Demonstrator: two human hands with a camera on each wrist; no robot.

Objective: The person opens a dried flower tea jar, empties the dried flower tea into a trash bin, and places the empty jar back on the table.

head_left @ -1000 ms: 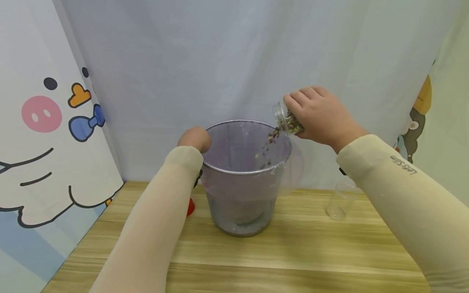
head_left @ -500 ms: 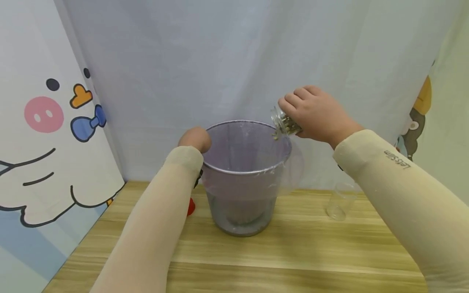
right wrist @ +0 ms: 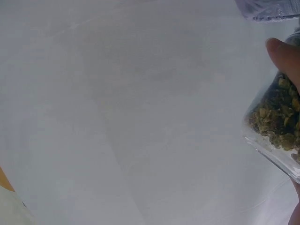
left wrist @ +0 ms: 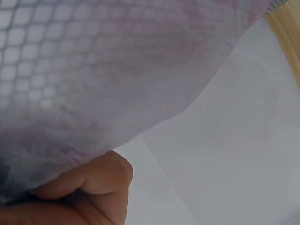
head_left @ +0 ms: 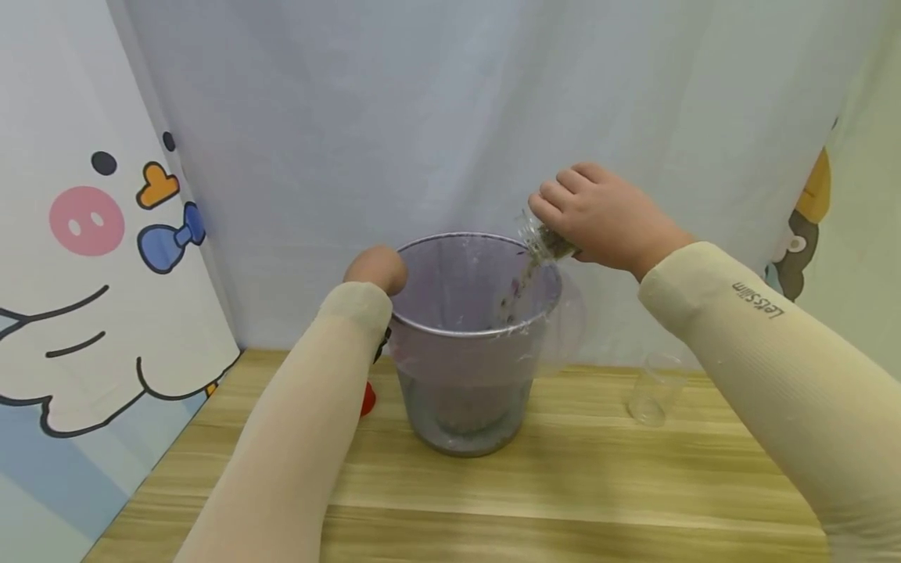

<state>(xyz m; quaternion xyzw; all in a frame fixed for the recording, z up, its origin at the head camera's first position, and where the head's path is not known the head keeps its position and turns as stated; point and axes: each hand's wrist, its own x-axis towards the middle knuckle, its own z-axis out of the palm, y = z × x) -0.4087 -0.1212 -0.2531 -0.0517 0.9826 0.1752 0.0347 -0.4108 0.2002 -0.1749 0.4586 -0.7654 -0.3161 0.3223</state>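
Note:
A mesh waste bin (head_left: 461, 430) lined with a thin purple plastic bag (head_left: 464, 360) stands upright on the wooden table. My left hand (head_left: 378, 268) grips the bin's left rim over the liner; in the left wrist view its fingers (left wrist: 101, 176) curl at the liner's edge, partly hidden. Above the bin's right rim, my right hand (head_left: 608, 217) holds a clear jar (right wrist: 269, 117), its mouth tilted down to the left. Dried flower buds (head_left: 516, 293) fall from the jar into the bin. More buds still fill part of the jar in the right wrist view.
An upright clear container (head_left: 655, 391) stands on the table (head_left: 563, 500) to the right of the bin. Left of the bin lies a red object (head_left: 367, 399), half hidden by the left sleeve. Cloth (head_left: 352, 141) hangs behind, close to the bin.
The right hand has moved slightly left, with the jar tipped further over the bin. The stream of buds thinned, then thickened again. My left hand stays at the rim.

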